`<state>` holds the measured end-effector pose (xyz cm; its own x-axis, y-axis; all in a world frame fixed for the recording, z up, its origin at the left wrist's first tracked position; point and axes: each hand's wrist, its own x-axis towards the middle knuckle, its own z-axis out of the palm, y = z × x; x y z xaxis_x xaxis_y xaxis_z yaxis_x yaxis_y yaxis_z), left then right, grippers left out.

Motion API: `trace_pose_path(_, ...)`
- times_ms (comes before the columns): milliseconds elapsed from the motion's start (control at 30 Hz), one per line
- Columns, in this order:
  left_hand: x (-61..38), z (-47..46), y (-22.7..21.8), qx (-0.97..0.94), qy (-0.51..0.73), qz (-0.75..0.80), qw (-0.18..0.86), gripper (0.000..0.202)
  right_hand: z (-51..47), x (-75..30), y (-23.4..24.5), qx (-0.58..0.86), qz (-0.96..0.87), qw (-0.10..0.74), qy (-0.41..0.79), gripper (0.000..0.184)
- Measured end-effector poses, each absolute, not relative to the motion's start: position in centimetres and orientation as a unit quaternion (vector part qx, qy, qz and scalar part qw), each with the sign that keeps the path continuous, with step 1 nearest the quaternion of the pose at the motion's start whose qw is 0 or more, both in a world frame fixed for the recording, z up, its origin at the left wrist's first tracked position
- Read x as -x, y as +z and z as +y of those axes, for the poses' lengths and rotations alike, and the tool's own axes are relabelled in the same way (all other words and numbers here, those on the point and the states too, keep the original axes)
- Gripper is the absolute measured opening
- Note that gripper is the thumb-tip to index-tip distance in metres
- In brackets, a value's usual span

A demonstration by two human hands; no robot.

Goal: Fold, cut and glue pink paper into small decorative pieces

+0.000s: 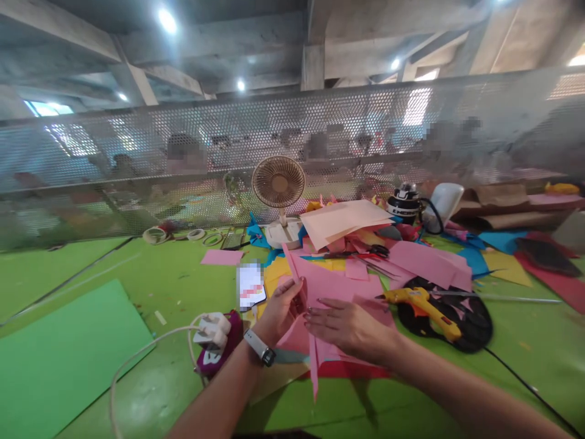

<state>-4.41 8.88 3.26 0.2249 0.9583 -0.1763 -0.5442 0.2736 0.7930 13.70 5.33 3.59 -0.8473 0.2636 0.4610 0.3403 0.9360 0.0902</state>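
My left hand (282,308), with a watch on its wrist, is closed on a folded sheet of pink paper (313,363) that has a narrow creased edge. Flat against that paper from the right lies my right hand (345,326), its fingers stretched out and holding nothing. Where the left fingertips end behind the paper is hidden. Beneath both hands is a pile of pink sheets (338,285), with yellow and red paper showing at its edges. A phone (250,286) rests just beyond my left wrist.
A yellow glue gun (427,312) lies on a dark round mat (478,323) at the right. White plugs (212,332) with a cable sit at the left, near a green sheet (77,360). Behind stand a small fan (278,182), scissors (379,250) and a perforated metal screen (219,137).
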Motion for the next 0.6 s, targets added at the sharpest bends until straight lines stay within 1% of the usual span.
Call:
trace_pose_path(133,4.0,8.8,3.1,-0.248,0.537,0.333,0.734,0.019,5.1,-13.8,4.1,0.14,-0.955,0.246,-0.089,0.03)
trace_pose_path(233,4.0,8.9,2.8,-0.236,0.536,0.336,0.738,0.02,5.0,-13.9,4.1,0.145,-0.955,0.233,-0.113,0.028)
trace_pose_path(367,4.3,9.4,2.5,-0.237,0.55,0.336,0.727,0.024,4.8,-14.1,4.4,0.136,-0.953,0.225,-0.149,0.031)
trace_pose_path(400,4.5,9.5,2.5,-0.244,0.551,0.336,0.724,0.024,4.7,-14.2,4.6,0.142,-0.949,0.243,-0.144,0.034)
trace_pose_path(433,4.6,9.6,2.5,-0.25,0.553,0.336,0.72,0.024,4.7,-14.4,4.8,0.159,-0.938,0.28,-0.128,0.038)
trace_pose_path(500,4.8,9.8,2.6,-0.258,0.558,0.337,0.712,0.025,4.8,-14.9,5.2,0.239,-0.88,0.406,-0.062,0.041)
trace_pose_path(533,4.8,9.8,2.7,-0.26,0.562,0.337,0.71,0.024,4.9,-15.2,5.4,0.293,-0.83,0.475,-0.014,0.04)
trace_pose_path(567,4.8,9.7,2.8,-0.261,0.563,0.337,0.708,0.023,5.1,-15.4,5.5,0.344,-0.777,0.526,0.044,0.035)
trace_pose_path(600,4.8,9.7,2.8,-0.26,0.558,0.338,0.712,0.023,5.3,-15.5,5.6,0.382,-0.733,0.552,0.11,0.029)
